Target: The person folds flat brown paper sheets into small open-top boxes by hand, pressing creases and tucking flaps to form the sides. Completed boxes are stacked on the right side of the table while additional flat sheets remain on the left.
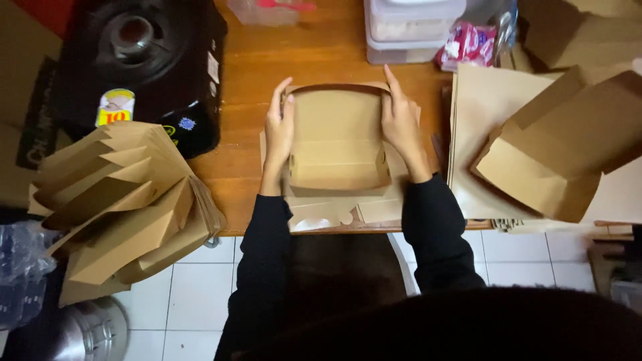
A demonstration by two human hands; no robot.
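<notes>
Nearest me are my black sleeves, reaching over the bench edge. My left hand presses flat against the left wall of a brown cardboard box, and my right hand presses against its right wall; both grips are holding the box between them, fingers extended. The box sits open-topped at the bench's middle, on flat cardboard blanks. A stack of folded boxes fans out at left; another open box lies at right. Plastic containers stand beyond.
</notes>
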